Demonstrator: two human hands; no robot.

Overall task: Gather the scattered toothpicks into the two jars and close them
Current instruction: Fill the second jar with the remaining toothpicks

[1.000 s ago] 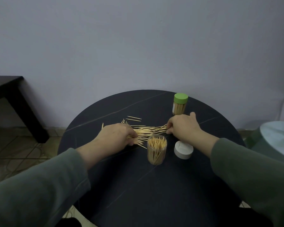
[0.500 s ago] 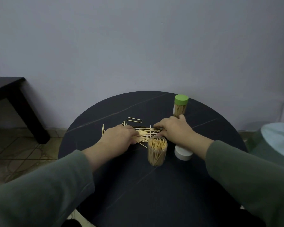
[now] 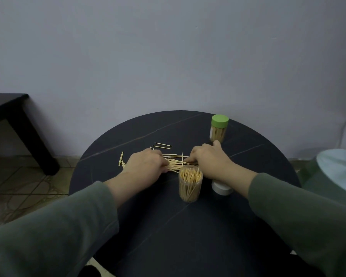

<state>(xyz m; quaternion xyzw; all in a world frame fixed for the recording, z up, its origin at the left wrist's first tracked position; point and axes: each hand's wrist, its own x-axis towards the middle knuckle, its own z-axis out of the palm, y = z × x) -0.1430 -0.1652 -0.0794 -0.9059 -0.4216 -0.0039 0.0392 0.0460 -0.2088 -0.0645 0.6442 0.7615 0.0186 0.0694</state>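
While palm-down: hands point(image 3: 146, 165) flanking toothpicks point(image 3: 175, 162).

Both arms in grey-green sleeves reach forward and angle inward, the left hand point(image 3: 143, 164) lying palm-down with its fingers curled low toward the right, and the right hand point(image 3: 207, 160) likewise palm-down, fingers bent toward the left, the two hands near each other but apart.

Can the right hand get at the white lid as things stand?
Probably yes. The white lid sits on the table just under the right hand's wrist, uncovered from above, with the open jar beside it, apart. The hand need only pull back.
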